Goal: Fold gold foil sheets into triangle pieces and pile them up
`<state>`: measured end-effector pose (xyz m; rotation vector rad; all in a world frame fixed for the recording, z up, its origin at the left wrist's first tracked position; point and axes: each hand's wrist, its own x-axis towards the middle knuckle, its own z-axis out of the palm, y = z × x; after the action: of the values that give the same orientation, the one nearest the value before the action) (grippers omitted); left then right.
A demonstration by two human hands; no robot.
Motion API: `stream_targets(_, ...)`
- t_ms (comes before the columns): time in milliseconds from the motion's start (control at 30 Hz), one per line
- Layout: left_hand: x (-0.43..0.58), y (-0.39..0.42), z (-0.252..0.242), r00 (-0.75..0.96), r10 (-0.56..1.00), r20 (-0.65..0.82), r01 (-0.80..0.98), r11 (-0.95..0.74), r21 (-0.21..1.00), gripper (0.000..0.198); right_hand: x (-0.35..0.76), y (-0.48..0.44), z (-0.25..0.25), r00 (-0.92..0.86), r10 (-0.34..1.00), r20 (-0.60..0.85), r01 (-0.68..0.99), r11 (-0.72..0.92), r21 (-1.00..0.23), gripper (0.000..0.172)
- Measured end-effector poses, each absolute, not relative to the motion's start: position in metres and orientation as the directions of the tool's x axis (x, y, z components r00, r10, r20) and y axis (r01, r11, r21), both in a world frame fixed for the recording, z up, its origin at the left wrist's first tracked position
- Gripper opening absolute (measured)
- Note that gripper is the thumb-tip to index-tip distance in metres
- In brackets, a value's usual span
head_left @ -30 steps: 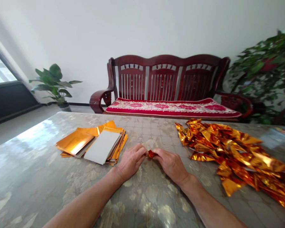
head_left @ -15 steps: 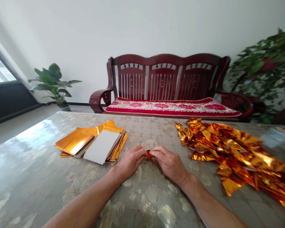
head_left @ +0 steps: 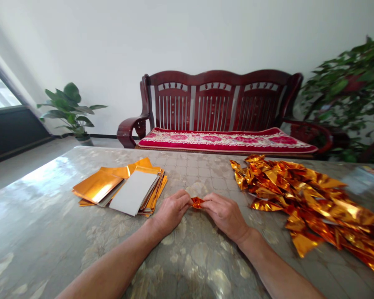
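Note:
Between my two hands is a small piece of gold foil paper (head_left: 197,202), creased and shiny orange. My left hand (head_left: 173,209) pinches its left end, and my right hand (head_left: 222,213) pinches the right end. Fingers of both hands are closed, covering the paper's ends. To the left lies a loose stack of flat foil sheets (head_left: 98,185), some gold side up, with a grey-white back (head_left: 133,192) showing on top. A heap of folded gold foil pieces (head_left: 302,195) spreads over the right side.
All of this rests on a table with a glossy patterned cover (head_left: 90,245). Clear plastic (head_left: 364,179) lies at the far right. Beyond the table's back edge stand a dark red wooden bench (head_left: 216,99) and potted plants (head_left: 70,104).
My right hand has shifted slightly to the right, away from the left. More of the gold foil paper now shows between the fingers. The stack and the heap look the same.

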<state>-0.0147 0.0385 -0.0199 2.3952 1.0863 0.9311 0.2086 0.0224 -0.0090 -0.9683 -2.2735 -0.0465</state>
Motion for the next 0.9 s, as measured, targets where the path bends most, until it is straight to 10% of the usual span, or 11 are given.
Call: stream_targets(900,-0.0136,0.0342,-0.0145,0.362,0.861,0.358,0.728,-0.501,0.468,0.01,0.2084,0.0228,-0.0132,-0.416,0.627,0.658,0.624,0.724,-0.295,0.02)
